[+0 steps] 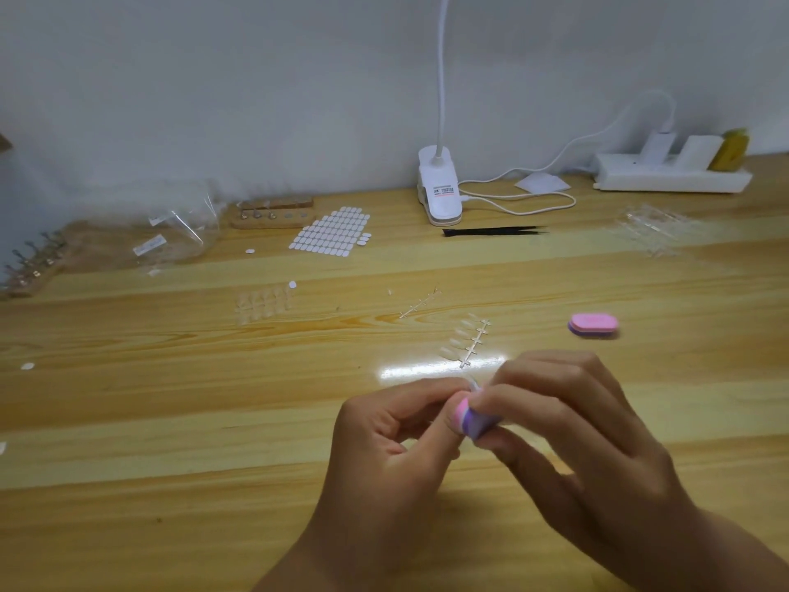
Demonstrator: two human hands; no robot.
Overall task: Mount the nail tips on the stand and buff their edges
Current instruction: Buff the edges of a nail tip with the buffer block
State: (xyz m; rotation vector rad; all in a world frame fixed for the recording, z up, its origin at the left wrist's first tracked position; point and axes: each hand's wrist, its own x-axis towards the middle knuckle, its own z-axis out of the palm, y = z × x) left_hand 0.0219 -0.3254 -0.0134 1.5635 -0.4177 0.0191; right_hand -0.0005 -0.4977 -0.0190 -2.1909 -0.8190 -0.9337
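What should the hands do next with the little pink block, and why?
Probably slide the buffer block gently along the edge: the right hand grips it against what looks like a nail tip pinched by the left hand.

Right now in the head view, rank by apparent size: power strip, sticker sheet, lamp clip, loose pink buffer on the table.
1. power strip
2-3. sticker sheet and lamp clip: look alike, not ranked
4. pink buffer: smallest, though nearer the camera

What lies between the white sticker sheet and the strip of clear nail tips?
Head view: an empty plastic sprue lies between the sticker sheet and the nail tips.
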